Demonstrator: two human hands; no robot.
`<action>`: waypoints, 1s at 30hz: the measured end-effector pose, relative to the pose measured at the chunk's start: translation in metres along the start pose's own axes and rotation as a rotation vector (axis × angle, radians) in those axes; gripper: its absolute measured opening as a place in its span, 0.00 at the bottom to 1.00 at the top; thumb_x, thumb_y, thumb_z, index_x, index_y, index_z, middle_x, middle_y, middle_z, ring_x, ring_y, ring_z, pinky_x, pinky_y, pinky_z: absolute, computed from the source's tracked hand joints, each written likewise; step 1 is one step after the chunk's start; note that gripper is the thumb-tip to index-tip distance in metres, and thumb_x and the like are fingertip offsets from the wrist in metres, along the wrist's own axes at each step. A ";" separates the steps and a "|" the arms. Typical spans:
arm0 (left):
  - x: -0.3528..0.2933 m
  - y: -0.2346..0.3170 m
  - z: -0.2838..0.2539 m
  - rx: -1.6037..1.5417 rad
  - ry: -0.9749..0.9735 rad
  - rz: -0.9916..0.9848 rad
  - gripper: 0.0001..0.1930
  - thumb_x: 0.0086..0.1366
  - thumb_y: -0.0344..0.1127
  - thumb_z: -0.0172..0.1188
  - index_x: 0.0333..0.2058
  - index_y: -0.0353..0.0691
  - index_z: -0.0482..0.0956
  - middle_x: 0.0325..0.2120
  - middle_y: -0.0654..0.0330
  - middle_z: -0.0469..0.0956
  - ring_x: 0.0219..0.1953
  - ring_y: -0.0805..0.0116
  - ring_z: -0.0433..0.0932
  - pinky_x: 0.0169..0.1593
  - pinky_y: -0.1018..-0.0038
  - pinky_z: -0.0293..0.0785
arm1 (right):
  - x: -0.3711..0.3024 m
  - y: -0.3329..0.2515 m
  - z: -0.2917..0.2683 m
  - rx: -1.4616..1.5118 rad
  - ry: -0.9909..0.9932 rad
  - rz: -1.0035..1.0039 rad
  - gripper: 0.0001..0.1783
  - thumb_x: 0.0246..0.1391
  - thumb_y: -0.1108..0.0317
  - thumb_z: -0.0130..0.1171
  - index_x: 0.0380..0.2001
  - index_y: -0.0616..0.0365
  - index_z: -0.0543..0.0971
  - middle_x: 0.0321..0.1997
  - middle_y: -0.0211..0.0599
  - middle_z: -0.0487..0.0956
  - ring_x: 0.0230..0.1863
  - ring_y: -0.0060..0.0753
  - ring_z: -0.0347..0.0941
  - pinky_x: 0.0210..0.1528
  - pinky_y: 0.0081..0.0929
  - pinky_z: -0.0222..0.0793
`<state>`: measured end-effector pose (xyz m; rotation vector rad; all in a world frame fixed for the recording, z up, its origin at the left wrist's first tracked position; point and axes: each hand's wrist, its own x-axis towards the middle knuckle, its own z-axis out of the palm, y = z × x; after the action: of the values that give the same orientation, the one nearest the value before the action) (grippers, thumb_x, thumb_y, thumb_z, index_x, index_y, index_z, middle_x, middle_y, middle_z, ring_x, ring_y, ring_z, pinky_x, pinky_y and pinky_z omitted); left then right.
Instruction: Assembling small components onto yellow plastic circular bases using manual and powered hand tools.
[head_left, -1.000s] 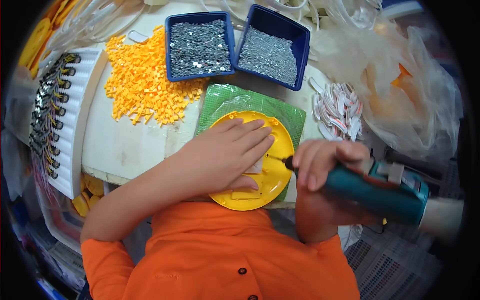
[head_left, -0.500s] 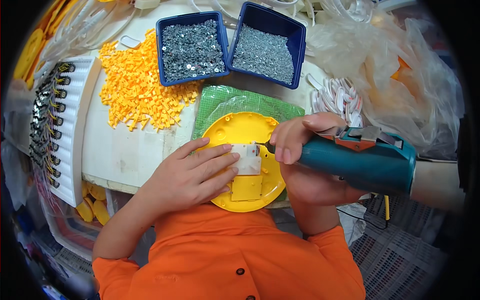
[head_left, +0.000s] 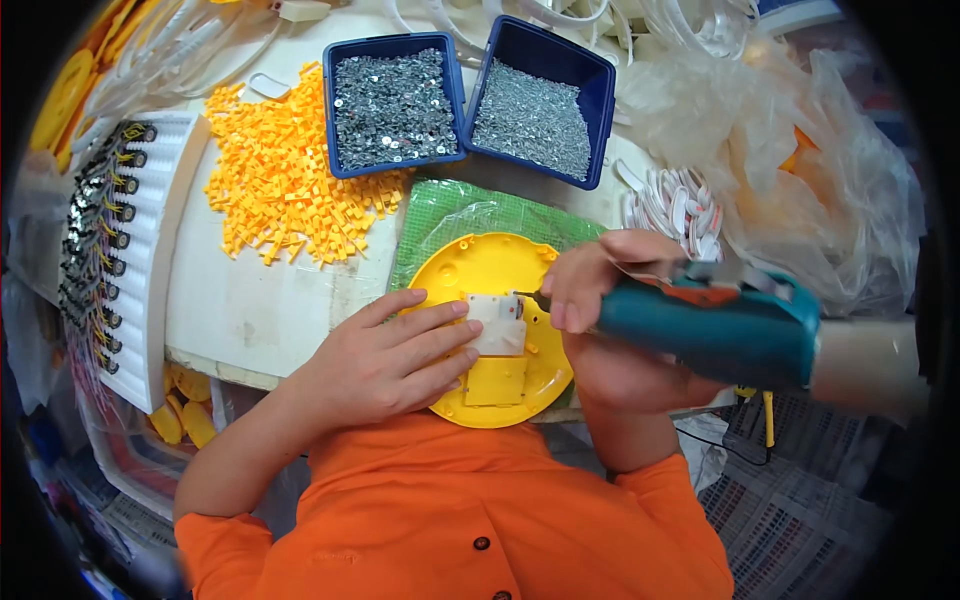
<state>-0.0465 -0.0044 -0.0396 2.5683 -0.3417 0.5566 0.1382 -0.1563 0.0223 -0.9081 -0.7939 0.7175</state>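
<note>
A round yellow plastic shell [head_left: 450, 268] lies partly on a green mat, near the table's front edge. Fixed in its middle is a white plastic box [head_left: 494, 335], with a square yellow panel [head_left: 495, 381] just below it. My left hand [head_left: 395, 355] rests flat with fingers stretched, its fingertips touching the white box and the shell's left part. A teal electric screwdriver [head_left: 710, 325] is gripped in my right hand [head_left: 610, 320], its bit pointing left at the upper right corner of the white box. Whether a screw sits under the tip is too small to tell.
Two blue bins [head_left: 464, 100] hold washers and screws at the back. Small yellow parts [head_left: 290, 180] are piled left of them. A white foam tray [head_left: 170, 220] with wired components stands at far left. White strips [head_left: 680, 205] and clear plastic bags [head_left: 760, 130] lie at right.
The view has shifted slightly, so the table's contents sit a little lower and to the right. The screwdriver's body is blurred and slightly lower at its rear; its tip remains at the white box's corner.
</note>
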 end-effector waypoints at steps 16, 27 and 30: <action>-0.005 0.000 0.011 0.011 0.149 0.016 0.16 0.56 0.40 0.66 0.44 0.46 0.84 0.36 0.64 0.74 0.40 0.65 0.76 0.51 0.66 0.75 | 0.005 0.008 0.029 -0.023 -0.134 0.007 0.40 0.64 0.29 0.39 0.51 0.57 0.76 0.24 0.39 0.77 0.25 0.38 0.73 0.37 0.40 0.68; -0.012 0.007 0.007 0.018 0.129 0.005 0.18 0.60 0.44 0.66 0.47 0.43 0.84 0.41 0.63 0.78 0.45 0.66 0.78 0.57 0.63 0.75 | -0.009 -0.011 0.022 -0.052 -0.189 0.012 0.34 0.69 0.35 0.38 0.53 0.53 0.75 0.22 0.38 0.77 0.24 0.38 0.73 0.38 0.42 0.68; -0.016 0.009 0.009 0.011 0.121 -0.018 0.19 0.61 0.45 0.67 0.48 0.41 0.84 0.43 0.63 0.80 0.48 0.66 0.79 0.61 0.61 0.74 | -0.015 -0.008 0.028 -0.056 -0.195 0.021 0.32 0.70 0.36 0.37 0.54 0.52 0.75 0.22 0.37 0.77 0.24 0.38 0.73 0.38 0.42 0.68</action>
<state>-0.0606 -0.0143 -0.0502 2.5321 -0.2744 0.7049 0.1088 -0.1601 0.0358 -0.9066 -0.9819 0.8136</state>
